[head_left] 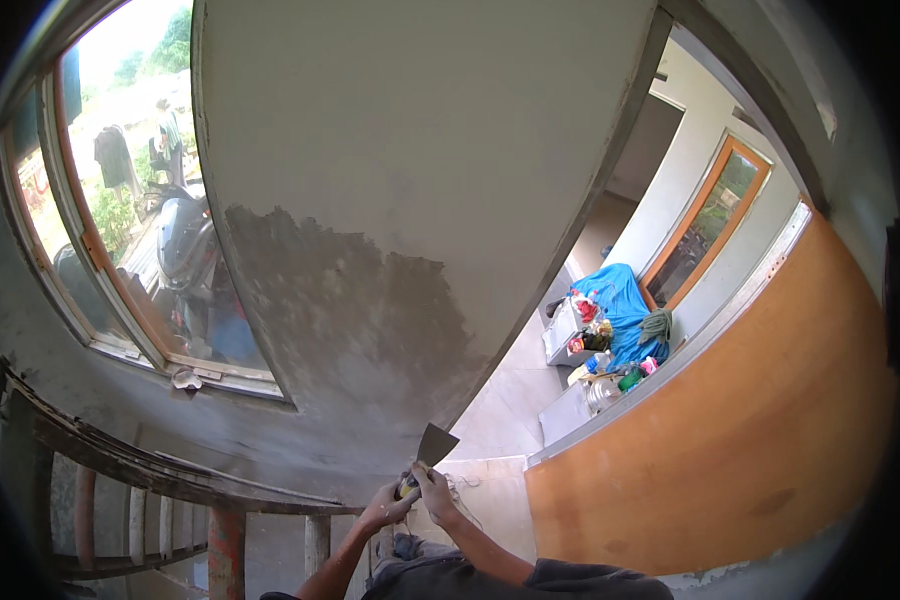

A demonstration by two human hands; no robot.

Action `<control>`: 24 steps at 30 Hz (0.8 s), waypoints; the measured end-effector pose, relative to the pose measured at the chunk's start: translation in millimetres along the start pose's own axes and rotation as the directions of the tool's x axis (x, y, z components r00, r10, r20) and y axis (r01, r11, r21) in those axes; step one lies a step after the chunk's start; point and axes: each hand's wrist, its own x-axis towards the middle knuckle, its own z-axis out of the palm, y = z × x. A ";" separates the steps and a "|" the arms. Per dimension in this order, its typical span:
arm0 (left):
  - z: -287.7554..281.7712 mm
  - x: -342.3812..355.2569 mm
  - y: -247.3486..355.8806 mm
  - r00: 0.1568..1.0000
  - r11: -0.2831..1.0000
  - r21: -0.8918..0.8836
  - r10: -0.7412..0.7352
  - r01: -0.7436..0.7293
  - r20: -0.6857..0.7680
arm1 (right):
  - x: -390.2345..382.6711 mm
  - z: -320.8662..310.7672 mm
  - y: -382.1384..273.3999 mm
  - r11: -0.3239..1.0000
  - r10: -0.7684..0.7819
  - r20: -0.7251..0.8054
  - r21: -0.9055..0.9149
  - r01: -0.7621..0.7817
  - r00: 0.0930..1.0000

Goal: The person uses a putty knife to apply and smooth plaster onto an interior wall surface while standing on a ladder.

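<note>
Low in the middle, a putty knife (436, 446) points up with its flat, wide blade before the wall. My right hand (434, 494) is closed around its handle. Close against it, my left hand (386, 508) is closed on a small dark piece with a yellowish part (407, 486), whose kind I cannot make out; it may belong to the knife's handle. Ahead stands a pale wall (420, 120). Its lower part carries a darker, rough-edged grey patch (360, 300), ending above my hands.
Worn rails with upright bars (226, 550) run along the lower left. A window (140, 200) is at left, a motorbike (185, 240) beyond it. Right of the wall, a doorway shows a blue sheet (620, 300) and household clutter. An orange-brown panel (710, 430) curves at right.
</note>
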 end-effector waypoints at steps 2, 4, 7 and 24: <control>-5.5 -4.9 -1.0 0.998 0.998 0.064 -0.018 0.015 0.059 | -11.3 1.3 -21.6 0.982 0.002 -0.037 0.191 0.005 0.999; -9.5 -9.0 -9.0 0.969 0.985 0.145 -0.124 0.094 0.213 | -17.6 -8.2 -21.1 0.947 0.014 -0.059 0.321 0.006 0.998; -17.4 -12.3 -49.5 0.994 0.804 0.595 -0.063 -0.003 0.090 | -21.4 -35.3 -5.1 0.751 0.307 -0.160 0.646 -0.135 0.938; 3.4 -44.6 -21.4 0.998 0.968 -0.242 0.070 -0.070 -0.011 | -27.0 17.4 -76.2 0.972 -0.098 -0.028 0.213 0.102 0.995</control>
